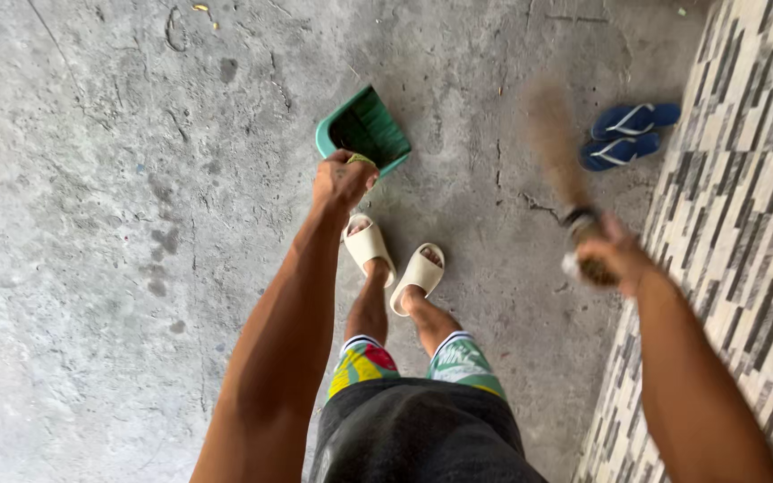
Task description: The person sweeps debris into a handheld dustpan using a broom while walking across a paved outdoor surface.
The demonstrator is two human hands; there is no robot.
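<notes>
My left hand grips the handle of a green dustpan, held out over the grey concrete floor just ahead of my feet. My right hand is closed around the bound handle of a straw hand broom. The broom's bristles point away from me and are blurred with motion. Both arms reach forward from the bottom of the view. My feet stand between them in cream slide sandals.
A pair of blue flip-flops lies on the concrete at the upper right, beside a wall of patterned grey, black and cream tiles that runs down the right side. The floor is stained and cracked.
</notes>
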